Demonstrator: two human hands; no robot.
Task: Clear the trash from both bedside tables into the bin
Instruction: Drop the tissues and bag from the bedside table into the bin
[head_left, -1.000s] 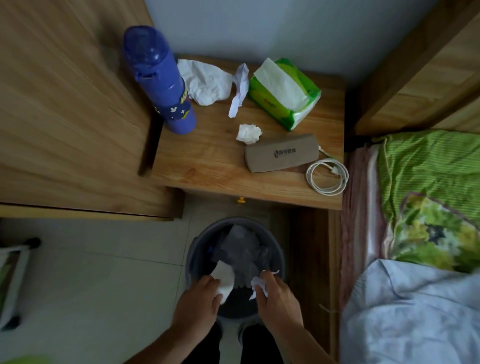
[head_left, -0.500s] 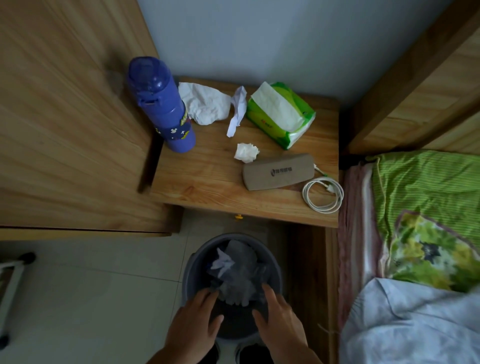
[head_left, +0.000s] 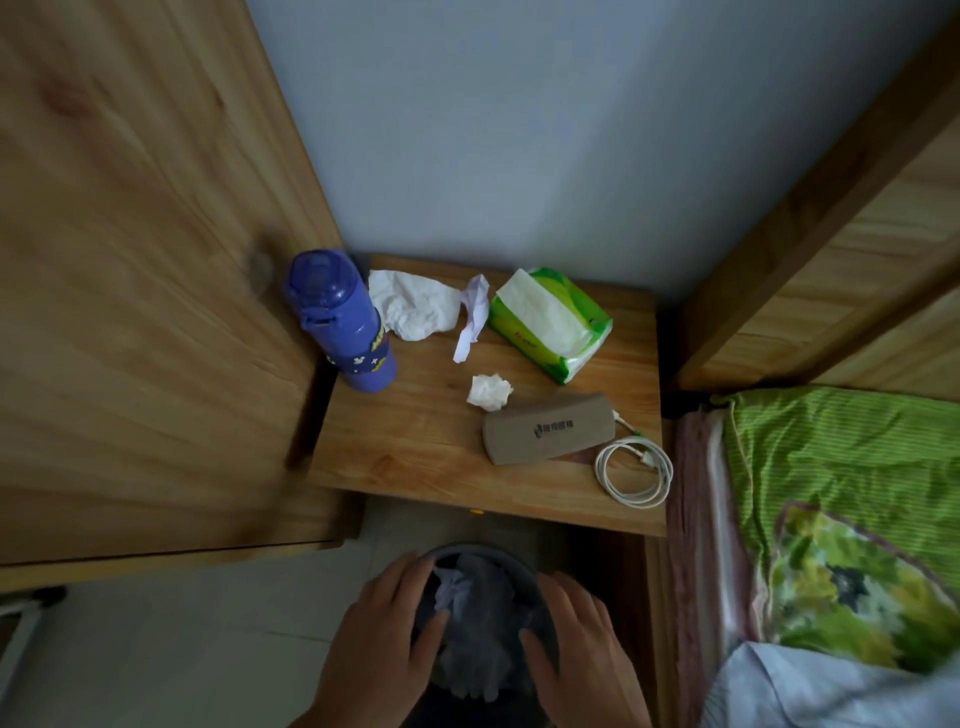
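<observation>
The dark round bin (head_left: 511, 564) stands on the floor below the wooden bedside table (head_left: 415, 457), with crumpled paper and plastic inside. My left hand (head_left: 379, 644) and my right hand (head_left: 582, 649) hover over its rim, fingers spread and empty. On the table lie a large crumpled white tissue (head_left: 413, 312), a twisted strip of white paper (head_left: 472, 322) and a small white tissue ball (head_left: 488, 392).
A blue bottle (head_left: 340, 322) stands at the table's back left. A green tissue pack (head_left: 550, 322), a tan case (head_left: 550, 435) and a coiled white cable (head_left: 634, 470) occupy the right side. A wooden wardrobe (head_left: 130, 312) is left, the bed (head_left: 831, 493) right.
Both hands let go of white tissue pieces into the bin and opened. The view tilted up, so the table and bin now sit lower in the picture.
</observation>
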